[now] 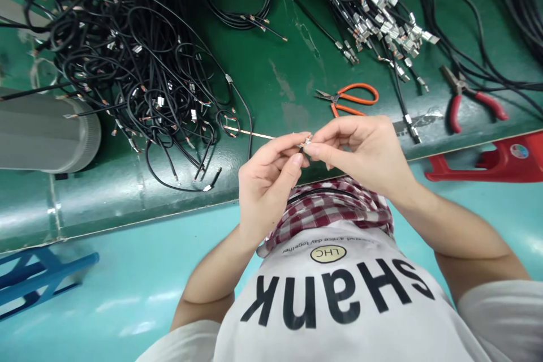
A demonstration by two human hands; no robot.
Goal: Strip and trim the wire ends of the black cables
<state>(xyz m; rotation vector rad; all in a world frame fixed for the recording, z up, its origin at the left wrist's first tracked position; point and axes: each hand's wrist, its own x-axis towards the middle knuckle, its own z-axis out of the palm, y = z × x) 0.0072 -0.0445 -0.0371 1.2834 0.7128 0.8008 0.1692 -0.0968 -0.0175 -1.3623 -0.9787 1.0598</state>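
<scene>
My left hand (267,181) and my right hand (360,153) meet in front of my chest, just past the near edge of the green workbench (275,73). Both pinch a small metal connector shell (307,140) between thumbs and fingertips. A thin bare wire (250,133) runs left from the fingers toward the cable pile. Whether a cable end sits inside the shell is hidden by my fingers.
A big tangle of black cables (139,73) covers the bench's left. Cables with metal shells (377,17) lie at the upper right. Orange snips (352,97) and red-handled pliers (470,99) rest beyond my hands. A grey cylinder (42,133) is left, a red stool (492,161) right, a blue frame (38,277) lower left.
</scene>
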